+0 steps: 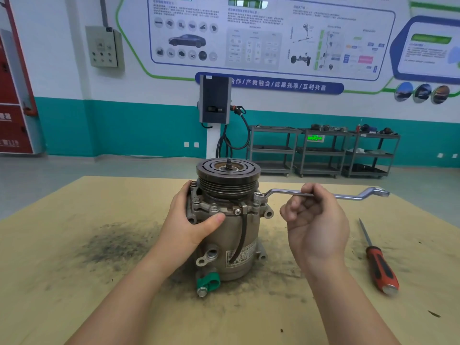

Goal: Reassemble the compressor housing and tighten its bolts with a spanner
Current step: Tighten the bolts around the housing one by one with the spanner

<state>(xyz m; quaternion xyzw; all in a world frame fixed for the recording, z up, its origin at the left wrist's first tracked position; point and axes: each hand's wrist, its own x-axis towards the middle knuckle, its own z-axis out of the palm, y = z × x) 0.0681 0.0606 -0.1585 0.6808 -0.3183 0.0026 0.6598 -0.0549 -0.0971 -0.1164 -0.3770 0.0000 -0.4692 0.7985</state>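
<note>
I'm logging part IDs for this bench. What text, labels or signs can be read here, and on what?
"合作/产教融合/成果共享/互利共赢": blue banner on the wall.
Compressor label: printed text and numbers, too blurred and partly hidden by a strap to read.
Wall posters: small text, unreadable.
Green exit sign: pictogram only, no legible words.
Red cabinet: white characters, blurred.

Just one head cam here, looking forward and slightly down from close above the table (74,245), wide-angle, with the far wall (62,70) still in shot. No second view.
</note>
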